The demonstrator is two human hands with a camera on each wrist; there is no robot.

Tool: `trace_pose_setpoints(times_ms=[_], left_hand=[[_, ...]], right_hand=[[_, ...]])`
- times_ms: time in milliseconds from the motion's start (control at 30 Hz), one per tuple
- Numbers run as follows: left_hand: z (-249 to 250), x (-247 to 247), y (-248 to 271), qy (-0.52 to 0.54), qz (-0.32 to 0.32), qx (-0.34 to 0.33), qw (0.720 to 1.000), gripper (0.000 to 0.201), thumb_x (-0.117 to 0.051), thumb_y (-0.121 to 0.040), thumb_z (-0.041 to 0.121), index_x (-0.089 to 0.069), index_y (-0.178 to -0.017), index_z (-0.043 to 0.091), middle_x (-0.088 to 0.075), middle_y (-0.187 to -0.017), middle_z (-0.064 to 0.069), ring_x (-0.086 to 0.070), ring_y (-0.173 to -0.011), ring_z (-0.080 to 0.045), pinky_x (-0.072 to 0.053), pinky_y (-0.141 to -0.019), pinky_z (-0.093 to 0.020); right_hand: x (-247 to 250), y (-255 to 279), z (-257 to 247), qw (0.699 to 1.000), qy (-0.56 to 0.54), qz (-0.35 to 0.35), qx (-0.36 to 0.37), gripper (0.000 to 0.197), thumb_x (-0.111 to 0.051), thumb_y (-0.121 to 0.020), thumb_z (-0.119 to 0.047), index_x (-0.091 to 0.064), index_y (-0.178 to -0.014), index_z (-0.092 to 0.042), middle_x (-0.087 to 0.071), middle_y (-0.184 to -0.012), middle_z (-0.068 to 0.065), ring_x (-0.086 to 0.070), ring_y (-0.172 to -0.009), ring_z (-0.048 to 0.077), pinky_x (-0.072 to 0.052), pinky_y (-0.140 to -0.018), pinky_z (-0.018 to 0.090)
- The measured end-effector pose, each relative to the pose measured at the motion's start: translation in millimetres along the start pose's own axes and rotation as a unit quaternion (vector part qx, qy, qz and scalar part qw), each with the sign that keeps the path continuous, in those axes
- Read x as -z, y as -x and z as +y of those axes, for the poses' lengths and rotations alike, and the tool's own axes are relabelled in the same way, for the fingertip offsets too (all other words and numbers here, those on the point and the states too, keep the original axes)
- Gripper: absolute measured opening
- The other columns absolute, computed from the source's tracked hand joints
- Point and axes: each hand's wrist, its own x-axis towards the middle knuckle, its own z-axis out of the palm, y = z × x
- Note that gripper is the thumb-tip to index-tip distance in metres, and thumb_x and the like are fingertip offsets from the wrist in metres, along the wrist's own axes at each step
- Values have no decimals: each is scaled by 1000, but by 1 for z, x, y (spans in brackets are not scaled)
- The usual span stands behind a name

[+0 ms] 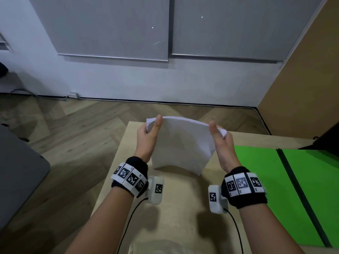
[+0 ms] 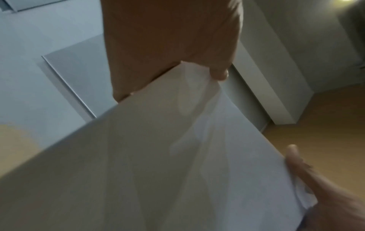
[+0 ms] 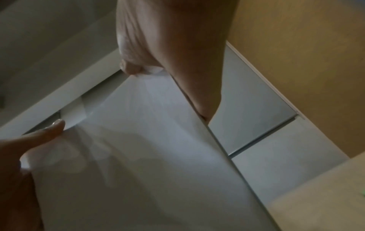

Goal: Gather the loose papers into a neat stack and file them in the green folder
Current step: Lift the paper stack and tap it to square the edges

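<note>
A stack of white papers (image 1: 181,143) stands upright on its lower edge on the light wooden table (image 1: 176,208), bowed slightly at the top. My left hand (image 1: 149,136) grips its upper left side, thumb on the near face. My right hand (image 1: 222,143) grips the upper right side the same way. The papers (image 2: 177,156) fill the left wrist view, with my left thumb along one side and the right hand across the far edge. In the right wrist view the papers (image 3: 148,156) show likewise. The open green folder (image 1: 275,189) lies flat on the table to the right.
A dark band (image 1: 300,197) runs down the folder's middle. A black object (image 1: 328,138) sits at the table's far right. Wood floor lies beyond and left of the table, with a grey surface (image 1: 18,171) at the left edge. A wall stands behind.
</note>
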Motion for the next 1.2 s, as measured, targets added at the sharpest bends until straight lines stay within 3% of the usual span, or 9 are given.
trace_pose_setpoints(times_ms=[133,300,400,500,600,667,900,1067,1200], left_hand=[[4,-10,-1,30,68,-6,997,42,-66,-86,39,-46,-58,15,-54,-49,18,-54,-51,-2,-46,-53,-16],[2,-16,-7,26,87,12,996,50,-64,-84,49,-36,-56,18,-44,-53,8,-47,-53,-10,-43,-51,-19],[-1,-6,-15,-26,38,-2,999,50,-58,-86,50,-59,-65,6,-56,-62,6,-50,-50,-1,-45,-52,-16],[2,0,-17,-57,-26,-20,998,67,-49,-82,59,-73,-106,1,-73,-104,-3,-65,-81,-4,-53,-71,-14],[13,-3,-13,-47,-5,-66,997,73,-53,-74,67,-74,-87,-2,-67,-78,-1,-56,-65,-6,-46,-62,-19],[19,-5,-10,-21,17,-108,994,53,-59,-78,56,-64,-64,5,-56,-56,12,-47,-50,1,-41,-51,-13],[0,6,-4,-20,-30,-31,999,43,-79,-76,22,-68,-109,-4,-72,-106,-22,-69,-85,-20,-57,-74,-30],[5,7,4,-2,-67,4,998,28,-75,-79,7,-71,-107,1,-74,-99,-12,-71,-82,-11,-56,-72,-26],[-9,6,11,-14,-76,50,996,23,-76,-77,2,-72,-93,18,-73,-99,-8,-71,-85,-10,-55,-80,-32]], right_hand=[[-3,-6,-5,998,2,58,8,37,-48,-96,-36,-75,-77,-18,-71,-65,-8,-60,-61,4,-45,-56,16],[-8,-10,-5,997,8,72,24,39,-46,-96,-40,-68,-70,-23,-60,-49,-14,-50,-49,-4,-40,-50,14],[-3,-11,-2,998,35,31,45,38,-49,-86,-49,-68,-67,-24,-59,-59,-12,-48,-56,0,-37,-53,18],[3,-16,0,997,53,1,55,31,-49,-93,-38,-69,-73,-25,-63,-58,-15,-49,-56,-4,-39,-54,15],[1,-15,-9,995,48,8,83,29,-47,-98,-27,-67,-77,-23,-61,-53,-20,-47,-52,-8,-37,-51,10],[2,-12,-14,994,29,5,109,28,-48,-97,-23,-66,-77,-21,-59,-51,-20,-46,-51,-8,-35,-50,9],[-1,-6,4,999,34,-4,24,8,-70,-84,-20,-72,-77,-22,-74,-67,-14,-65,-64,-1,-52,-68,28],[-2,-6,9,1000,20,12,8,3,-73,-81,-16,-73,-78,-17,-73,-67,-12,-64,-63,1,-53,-60,22],[-2,-5,22,998,25,42,-50,63,-85,-61,-38,-66,-110,-3,-75,-100,8,-72,-86,18,-59,-73,34]])
